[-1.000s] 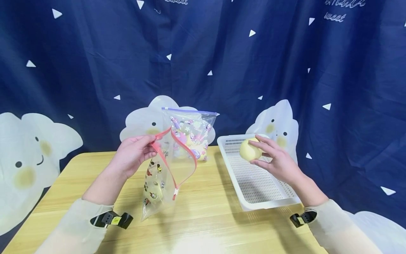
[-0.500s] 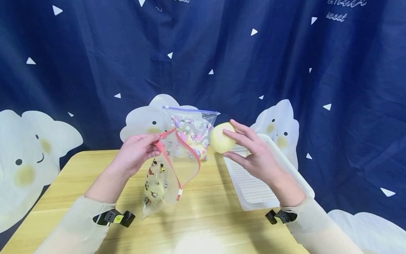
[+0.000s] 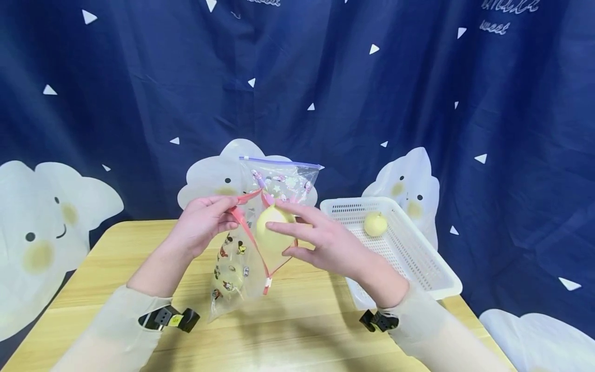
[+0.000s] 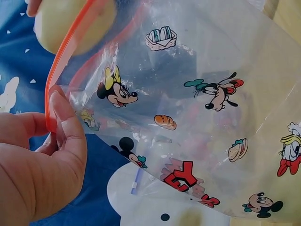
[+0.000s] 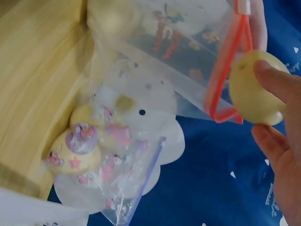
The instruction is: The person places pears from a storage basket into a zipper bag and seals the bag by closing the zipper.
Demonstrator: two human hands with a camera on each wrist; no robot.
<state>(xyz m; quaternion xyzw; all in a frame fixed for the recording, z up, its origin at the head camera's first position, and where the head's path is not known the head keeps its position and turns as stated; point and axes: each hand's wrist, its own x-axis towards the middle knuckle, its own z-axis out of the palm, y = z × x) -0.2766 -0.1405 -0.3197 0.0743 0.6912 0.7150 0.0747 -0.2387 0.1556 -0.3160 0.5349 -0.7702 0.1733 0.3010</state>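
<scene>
My left hand [image 3: 206, 223] pinches the red zip rim of a clear zip bag [image 3: 231, 268] printed with cartoon figures, holding its mouth apart. A pale yellow fruit shows through the plastic low in this bag. My right hand [image 3: 327, 242] grips a round, pale yellow pear [image 3: 271, 233] between thumb and fingers, right at the bag's mouth. In the right wrist view the pear [image 5: 256, 89] overlaps the red rim, and the white slider [image 5: 243, 6] sits at the rim's end. The left wrist view shows the pear [image 4: 77, 23] behind the red edge.
Behind stands a second clear bag [image 3: 302, 178] with a purple zip, holding yellow fruits [image 5: 70, 153]. To the right, a white perforated basket [image 3: 448, 276] contains another yellow pear [image 3: 375, 224]. The wooden table [image 3: 302, 320] ends at a blue curtain [image 3: 297, 62].
My right hand has carried the pear leftward from over the basket to the bag's mouth, uncovering the pear in the basket. My left hand keeps its hold, barely shifting right.
</scene>
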